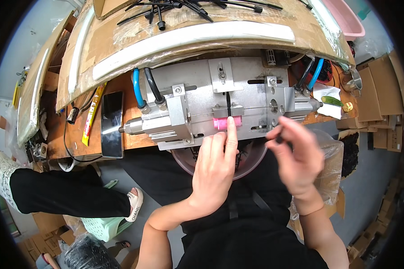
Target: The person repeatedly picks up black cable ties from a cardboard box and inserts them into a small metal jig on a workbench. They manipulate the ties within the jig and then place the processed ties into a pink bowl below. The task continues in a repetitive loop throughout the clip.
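Note:
My left hand [215, 172] reaches over the front of a metal fixture [202, 101]. Its index finger is stretched out, the tip resting at the lower end of a thin black rod [229, 103], beside a bright pink block [220, 123]. The rod stands in a small slotted metal holder [220, 111] at the middle of the plate. To the right, off the plate's front edge, my right hand [298, 157] pinches a small black piece [279, 137] between thumb and fingers. Motion blurs that hand, and the piece's shape is partly hidden.
Two air cylinders, left [166, 127] and right [294, 101], flank the holder with hoses. Beneath the front edge sits a pinkish bowl [251, 168]. Black stemmed parts [161, 22] lie on a cardboard shelf [143, 47] above. A phone [112, 123] lies left; another person's leg [76, 190] is nearby.

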{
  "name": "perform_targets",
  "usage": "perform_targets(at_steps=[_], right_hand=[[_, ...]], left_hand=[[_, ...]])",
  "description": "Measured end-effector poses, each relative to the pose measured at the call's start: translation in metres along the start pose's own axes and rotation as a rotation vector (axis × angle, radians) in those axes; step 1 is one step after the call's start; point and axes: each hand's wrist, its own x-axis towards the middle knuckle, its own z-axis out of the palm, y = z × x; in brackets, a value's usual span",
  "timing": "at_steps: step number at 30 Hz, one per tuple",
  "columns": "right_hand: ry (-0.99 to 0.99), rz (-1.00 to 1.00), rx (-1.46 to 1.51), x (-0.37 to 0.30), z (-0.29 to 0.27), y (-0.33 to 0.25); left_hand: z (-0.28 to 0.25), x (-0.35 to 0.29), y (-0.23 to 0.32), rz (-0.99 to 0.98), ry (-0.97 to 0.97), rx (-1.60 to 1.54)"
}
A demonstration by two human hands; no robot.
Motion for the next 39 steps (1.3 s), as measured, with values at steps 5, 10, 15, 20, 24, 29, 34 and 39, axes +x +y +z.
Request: perform_targets(at_steps=[5, 10, 15, 20, 24, 29, 34, 39], right_hand=[[-0.150, -0.083, -0.159, -0.024, 0.032, 0.008], [-0.284, -0.055, -0.142, -0.021, 0.046, 0.012], [-0.275, -0.042, -0.091, -0.014, 0.046, 0.012], [-0.373, -0.129, -0.153, 0.022, 0.017, -0.004], [-0.044, -0.504, -0.582, 0.139, -0.001, 0.003], [-0.185, -0.579, -0.682, 0.277, 0.002, 0.069], [-0.550, -0.298, -0.747, 0.286, -0.010, 0.064], [-0.264, -0.296, -0.737, 0.266, -0.031, 0.040]], left_hand=[[-0.039, -0.001, 0.001, -0.063, 0.102, -0.168], [-0.047, -0.004, -0.003, -0.109, 0.122, -0.137], [-0.048, -0.005, -0.008, -0.122, 0.092, -0.184], [-0.068, 0.043, -0.032, -0.089, 0.201, -0.109], [-0.092, 0.139, -0.074, 0.116, 0.463, 0.093], [-0.087, 0.228, -0.103, 0.217, 0.203, 0.283], [-0.154, 0.265, -0.136, 0.045, -0.182, -0.158], [-0.209, 0.254, -0.121, -0.046, 0.011, -1.055]])
